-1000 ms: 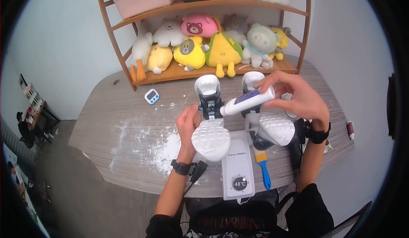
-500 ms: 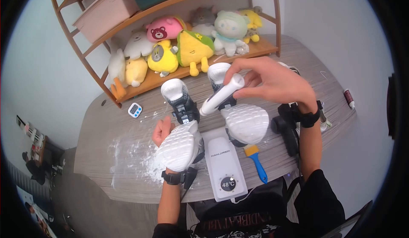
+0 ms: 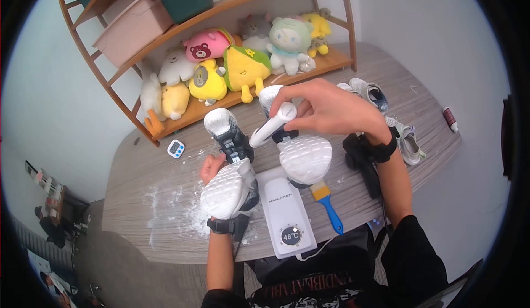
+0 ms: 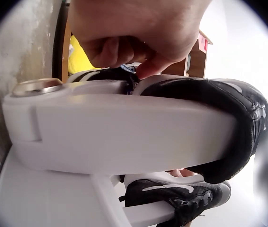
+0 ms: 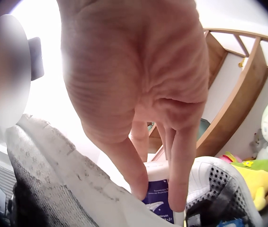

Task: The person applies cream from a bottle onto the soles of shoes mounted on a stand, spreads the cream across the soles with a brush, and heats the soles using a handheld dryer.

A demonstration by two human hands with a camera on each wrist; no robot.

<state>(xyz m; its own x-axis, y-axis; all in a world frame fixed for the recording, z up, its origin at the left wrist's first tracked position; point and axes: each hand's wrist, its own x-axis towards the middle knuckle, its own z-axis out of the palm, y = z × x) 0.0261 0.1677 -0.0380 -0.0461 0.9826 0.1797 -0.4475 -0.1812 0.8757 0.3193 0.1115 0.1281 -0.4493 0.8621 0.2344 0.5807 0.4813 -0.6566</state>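
Two black sneakers with white soles sit soles-up on a white shoe dryer (image 3: 279, 197) that reads 48°C. My right hand (image 3: 328, 109) grips a white bottle (image 3: 270, 127) between thumb and fingers. Its purple label shows in the right wrist view. The bottle slants down, with its tip close to the midfoot of the left sneaker (image 3: 225, 189). My left hand (image 3: 211, 168) holds that sneaker at its middle, fingers curled, partly hidden behind the forefoot. In the left wrist view a fingertip meets the sneaker's edge. Beside it stands the right sneaker (image 3: 305, 159).
A blue-handled brush (image 3: 331, 214) lies right of the dryer. White powder (image 3: 193, 211) is scattered at left, near a small timer (image 3: 176, 148). Other shoes (image 3: 408, 145), a black device (image 3: 364, 167) and a small dark tube (image 3: 451, 119) lie at right. Behind is a shelf (image 3: 331, 64) of plush toys.
The head view has turned, so the scene sits further left. The bottle in my right hand has tipped more steeply downward. My left hand stays at the left sneaker.
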